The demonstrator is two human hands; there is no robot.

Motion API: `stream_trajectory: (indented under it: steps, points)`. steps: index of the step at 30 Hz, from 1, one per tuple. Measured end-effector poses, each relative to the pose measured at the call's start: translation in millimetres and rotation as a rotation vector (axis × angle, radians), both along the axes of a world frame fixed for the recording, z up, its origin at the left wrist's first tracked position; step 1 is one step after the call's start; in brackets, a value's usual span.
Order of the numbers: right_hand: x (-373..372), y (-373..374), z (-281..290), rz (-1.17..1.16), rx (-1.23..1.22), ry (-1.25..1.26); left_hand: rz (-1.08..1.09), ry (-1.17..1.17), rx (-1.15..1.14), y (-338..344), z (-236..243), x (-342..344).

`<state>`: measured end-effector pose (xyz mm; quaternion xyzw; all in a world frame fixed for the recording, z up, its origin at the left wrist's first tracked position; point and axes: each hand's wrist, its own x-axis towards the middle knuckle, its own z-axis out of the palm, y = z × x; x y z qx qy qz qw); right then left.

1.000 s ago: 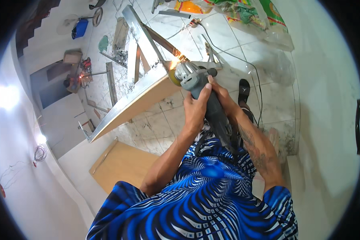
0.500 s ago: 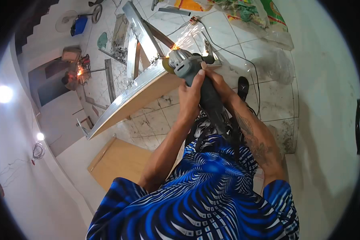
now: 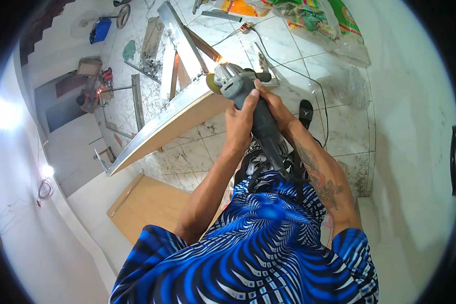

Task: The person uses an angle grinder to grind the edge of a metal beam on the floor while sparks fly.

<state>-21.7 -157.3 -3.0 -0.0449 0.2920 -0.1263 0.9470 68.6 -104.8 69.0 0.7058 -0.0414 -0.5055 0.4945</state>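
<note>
I hold a dark grey angle grinder [image 3: 260,112] with both hands, my left hand [image 3: 240,117] wrapped around its body and my right hand [image 3: 278,109] gripping alongside, thumb near the head. The grinder's yellowish disc [image 3: 212,82] is at the silver metal frame [image 3: 180,38], by the joint with a reddish-brown bar [image 3: 200,44]; a small orange glow shows there, with the exact contact hidden by the tool. A long metal-edged wooden board [image 3: 169,124] lies diagonally under that frame. The grinder's tail and cable hang down against my patterned shirt.
A co-worker [image 3: 88,100] works near sparks at the far left. A power strip [image 3: 246,28], plastic bags [image 3: 323,23], metal lengths [image 3: 137,101] and a blue bin [image 3: 100,30] lie around the tiled floor. A plywood panel [image 3: 142,205] lies lower left. A wall [image 3: 405,152] bounds the right side.
The grinder and both my hands have shifted slightly up and left since a second ago, then stayed nearly still. The spray of sparks at the disc has shrunk to a small glow.
</note>
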Motion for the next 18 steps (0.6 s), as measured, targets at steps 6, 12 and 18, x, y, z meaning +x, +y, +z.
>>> stream_trajectory:
  steps: [6,12,18]
  points:
    - [-7.0,13.8,9.0,-0.031,0.057,0.007,0.036,-0.026,-0.019,11.1,7.2,-18.6]
    - [1.8,3.4,-7.3,0.012,0.042,-0.072,0.001,-0.028,-0.019,2.8,-6.7,-0.5]
    - [-13.3,19.4,1.1,-0.050,0.076,-0.066,0.055,-0.006,0.014,13.5,3.9,-21.3]
